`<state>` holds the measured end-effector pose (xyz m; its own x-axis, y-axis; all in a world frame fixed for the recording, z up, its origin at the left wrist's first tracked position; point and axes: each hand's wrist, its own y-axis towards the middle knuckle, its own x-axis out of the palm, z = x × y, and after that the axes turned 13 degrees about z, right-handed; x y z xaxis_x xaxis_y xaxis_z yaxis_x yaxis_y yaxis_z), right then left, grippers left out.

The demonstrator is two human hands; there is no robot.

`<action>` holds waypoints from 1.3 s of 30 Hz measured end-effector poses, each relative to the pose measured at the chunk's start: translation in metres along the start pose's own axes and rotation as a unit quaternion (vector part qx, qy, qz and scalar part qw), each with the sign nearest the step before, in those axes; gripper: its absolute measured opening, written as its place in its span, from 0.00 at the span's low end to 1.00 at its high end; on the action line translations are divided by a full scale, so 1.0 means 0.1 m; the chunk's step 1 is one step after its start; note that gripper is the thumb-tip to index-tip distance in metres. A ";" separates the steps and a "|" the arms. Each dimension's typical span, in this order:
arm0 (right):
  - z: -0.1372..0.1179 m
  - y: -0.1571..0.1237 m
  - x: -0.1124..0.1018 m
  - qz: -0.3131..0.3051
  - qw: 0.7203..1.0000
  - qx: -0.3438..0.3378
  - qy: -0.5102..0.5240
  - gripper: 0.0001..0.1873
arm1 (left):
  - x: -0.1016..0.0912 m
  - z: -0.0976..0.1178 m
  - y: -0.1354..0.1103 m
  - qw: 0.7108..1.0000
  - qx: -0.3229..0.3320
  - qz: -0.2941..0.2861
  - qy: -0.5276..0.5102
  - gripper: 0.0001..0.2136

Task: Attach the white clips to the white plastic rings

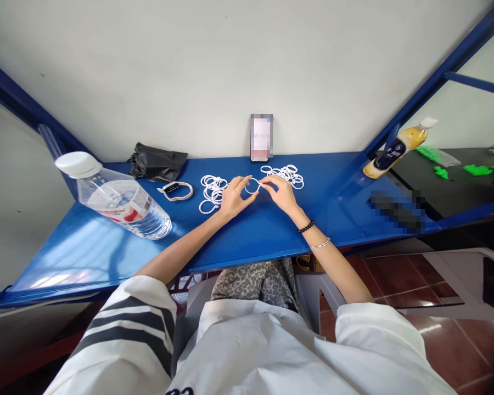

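Note:
My left hand [234, 196] and my right hand [280, 193] meet over the blue shelf [271, 230], both pinching one white ring [252, 186] between their fingertips. A heap of white rings [212, 192] lies just left of my left hand. Another heap of white rings [286, 174] lies behind my right hand, near the wall. My right wrist wears a dark bead bracelet [306, 226] and a thin silver bangle.
A clear water bottle [115, 198] lies on its side at the left. A smartwatch [175, 190] and a black bag [156, 162] sit behind it. A phone [261, 137] leans on the wall. A yellow drink bottle [397, 149] lies at the right.

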<state>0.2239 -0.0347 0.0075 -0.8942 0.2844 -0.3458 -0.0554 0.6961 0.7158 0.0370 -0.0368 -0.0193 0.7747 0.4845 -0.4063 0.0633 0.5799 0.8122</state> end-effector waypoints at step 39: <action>-0.08 0.01 -0.03 0.001 1.000 -0.009 -0.006 0.13 | -0.06 0.06 0.03 0.999 -0.034 -0.010 -0.022 0.18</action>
<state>0.2225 -0.0404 0.0140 -0.8889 0.2945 -0.3510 -0.0608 0.6834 0.7275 0.0365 -0.0418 -0.0116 0.8012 0.4437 -0.4015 0.0376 0.6323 0.7738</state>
